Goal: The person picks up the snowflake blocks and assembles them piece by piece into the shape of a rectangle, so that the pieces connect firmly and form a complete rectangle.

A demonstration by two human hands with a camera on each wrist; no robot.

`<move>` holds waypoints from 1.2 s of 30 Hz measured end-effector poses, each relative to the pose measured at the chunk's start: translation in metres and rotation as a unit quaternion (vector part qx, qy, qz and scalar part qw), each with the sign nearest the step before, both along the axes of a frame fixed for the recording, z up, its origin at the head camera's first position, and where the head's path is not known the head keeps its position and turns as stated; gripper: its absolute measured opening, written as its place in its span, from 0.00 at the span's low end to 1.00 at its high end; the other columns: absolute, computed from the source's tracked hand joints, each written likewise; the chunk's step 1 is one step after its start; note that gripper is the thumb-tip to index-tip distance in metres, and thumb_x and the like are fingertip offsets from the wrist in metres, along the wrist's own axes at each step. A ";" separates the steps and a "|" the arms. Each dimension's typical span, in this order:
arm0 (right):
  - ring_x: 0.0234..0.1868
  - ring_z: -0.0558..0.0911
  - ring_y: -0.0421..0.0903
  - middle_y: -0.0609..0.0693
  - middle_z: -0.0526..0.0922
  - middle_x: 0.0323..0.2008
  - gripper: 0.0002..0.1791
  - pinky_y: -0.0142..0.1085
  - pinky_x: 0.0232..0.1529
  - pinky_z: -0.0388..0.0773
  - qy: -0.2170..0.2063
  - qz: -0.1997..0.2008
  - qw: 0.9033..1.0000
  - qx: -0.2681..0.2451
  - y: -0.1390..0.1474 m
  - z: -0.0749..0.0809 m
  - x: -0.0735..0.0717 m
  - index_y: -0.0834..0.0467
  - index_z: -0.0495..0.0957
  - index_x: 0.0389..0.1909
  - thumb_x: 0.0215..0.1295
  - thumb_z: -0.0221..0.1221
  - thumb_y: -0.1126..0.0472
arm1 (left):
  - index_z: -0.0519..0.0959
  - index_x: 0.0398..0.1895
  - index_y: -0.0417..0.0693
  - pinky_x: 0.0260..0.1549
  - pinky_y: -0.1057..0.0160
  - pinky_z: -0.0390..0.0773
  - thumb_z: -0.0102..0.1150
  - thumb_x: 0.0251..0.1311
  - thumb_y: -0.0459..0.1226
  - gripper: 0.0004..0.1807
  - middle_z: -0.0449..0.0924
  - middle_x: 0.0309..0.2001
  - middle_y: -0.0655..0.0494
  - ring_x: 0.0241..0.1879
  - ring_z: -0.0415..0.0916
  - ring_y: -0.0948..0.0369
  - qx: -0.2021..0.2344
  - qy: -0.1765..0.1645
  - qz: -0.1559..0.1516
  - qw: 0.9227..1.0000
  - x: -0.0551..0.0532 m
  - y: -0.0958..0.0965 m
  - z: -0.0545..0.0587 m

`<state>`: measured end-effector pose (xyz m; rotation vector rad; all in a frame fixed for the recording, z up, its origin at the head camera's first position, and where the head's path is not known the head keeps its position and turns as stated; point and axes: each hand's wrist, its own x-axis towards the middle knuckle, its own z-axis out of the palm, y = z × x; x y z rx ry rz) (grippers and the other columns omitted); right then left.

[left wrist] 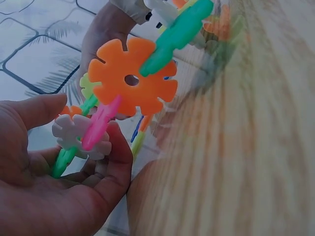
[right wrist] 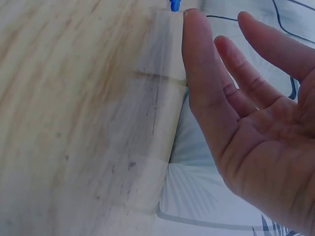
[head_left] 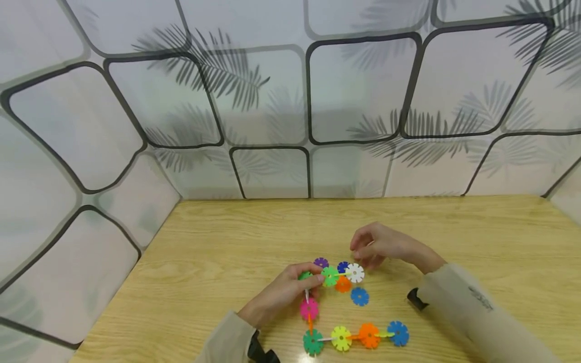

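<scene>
My left hand [head_left: 288, 290] grips a chain of notched plastic snowflake discs near its upper corner, thumb beside a light green disc [head_left: 330, 276]. In the left wrist view its fingers curl about a white connector disc [left wrist: 74, 129], with an orange disc [left wrist: 110, 61] farther along. From the corner the chain runs down past a pink disc [head_left: 309, 309] to a dark green disc [head_left: 313, 342], then right to a blue disc [head_left: 398, 333]. A white disc [head_left: 354, 273] ends the upper branch. My right hand [head_left: 381, 244] hovers just beyond it, fingers loosely bent and holding nothing.
Loose discs lie about the upper branch: a purple one [head_left: 321, 262], a dark blue one [head_left: 343, 267], an orange one [head_left: 343, 284] and a blue one [head_left: 360, 296]. The wooden table [head_left: 218, 232] meets a patterned wall covering [head_left: 272, 171] at its back and left.
</scene>
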<state>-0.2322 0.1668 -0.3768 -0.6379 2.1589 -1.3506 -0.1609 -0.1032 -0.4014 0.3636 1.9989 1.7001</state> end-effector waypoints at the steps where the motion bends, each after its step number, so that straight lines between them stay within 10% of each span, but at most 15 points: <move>1: 0.29 0.84 0.48 0.54 0.84 0.31 0.08 0.44 0.32 0.86 0.000 -0.001 1.000 0.005 -0.001 -0.001 -0.001 0.72 0.77 0.43 0.70 0.60 0.69 | 0.79 0.52 0.35 0.46 0.62 0.71 0.53 0.75 0.38 0.14 0.77 0.29 0.56 0.32 0.74 0.63 0.000 -0.001 -0.001 1.000 0.000 0.000 0.000; 24: 0.18 0.75 0.41 0.51 0.79 0.21 0.15 0.31 0.20 0.75 0.009 0.011 0.999 0.053 -0.024 -0.006 -0.004 0.71 0.81 0.42 0.51 0.61 0.81 | 0.79 0.49 0.37 0.47 0.61 0.68 0.53 0.75 0.39 0.13 0.77 0.27 0.57 0.32 0.73 0.63 -0.011 -0.006 -0.024 1.000 0.001 0.000 -0.002; 36: 0.14 0.73 0.38 0.49 0.80 0.18 0.16 0.28 0.17 0.70 0.099 0.012 0.989 0.110 -0.033 -0.008 0.002 0.66 0.84 0.39 0.50 0.63 0.82 | 0.78 0.50 0.35 0.39 0.65 0.67 0.52 0.76 0.37 0.13 0.77 0.25 0.58 0.29 0.74 0.64 0.004 0.001 -0.032 0.999 0.001 0.000 -0.004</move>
